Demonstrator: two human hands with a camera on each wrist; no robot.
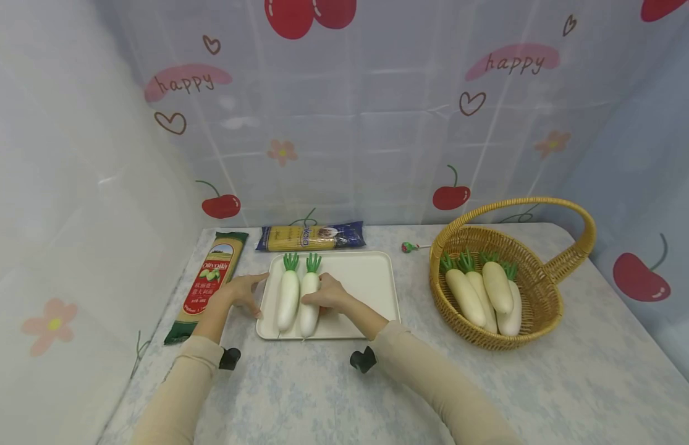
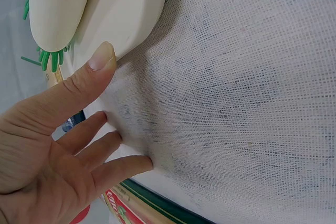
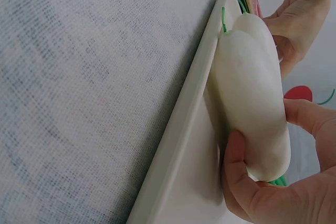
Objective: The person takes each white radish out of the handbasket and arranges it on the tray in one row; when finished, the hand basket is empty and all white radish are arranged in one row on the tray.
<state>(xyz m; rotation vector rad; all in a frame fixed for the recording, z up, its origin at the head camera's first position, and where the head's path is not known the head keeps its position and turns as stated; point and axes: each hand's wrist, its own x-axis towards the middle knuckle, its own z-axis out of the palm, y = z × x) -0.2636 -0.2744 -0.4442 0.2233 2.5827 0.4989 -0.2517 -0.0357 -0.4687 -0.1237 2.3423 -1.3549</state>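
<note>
Two white radishes with green tops lie side by side on a cream tray (image 1: 372, 296). My right hand (image 1: 331, 293) grips the right-hand radish (image 1: 309, 309), thumb on one side and curled fingers on the other, as the right wrist view shows. The left-hand radish (image 1: 288, 300) lies close along it, toward the tray's left end. My left hand (image 1: 244, 292) is at the tray's left edge, fingers spread and holding nothing. In the left wrist view its thumb (image 2: 102, 59) is right at the tray's rim, and its other fingertips are low over the tablecloth.
On the right stands a wicker basket (image 1: 551, 309) with several white radishes (image 1: 465, 296). A lollipop (image 1: 409, 247) lies left of it. Behind the tray is a blue-ended pasta pack (image 1: 294, 238); a red and green pasta pack (image 1: 209, 281) lies left, under my left forearm.
</note>
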